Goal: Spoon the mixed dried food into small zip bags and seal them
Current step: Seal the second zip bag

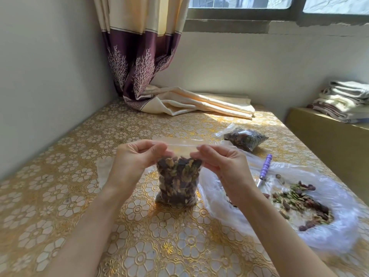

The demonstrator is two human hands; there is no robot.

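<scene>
an empty clear zip bag (pixel 103 170) lies flat on the gold floral tablecloth (pixel 60 196). the left hand (pixel 133 156) pinches the top strip of the filled zip bag (pixel 177 182), which stands upright on the cloth; the right hand (pixel 217 158) pinches the same strip's other end. farther right, a purple-handled spoon (pixel 264 169) rests on a plastic sheet (pixel 339 226) beside loose dried mix (pixel 299 202). behind, another filled bag (pixel 245 137) lies on its side.
</scene>
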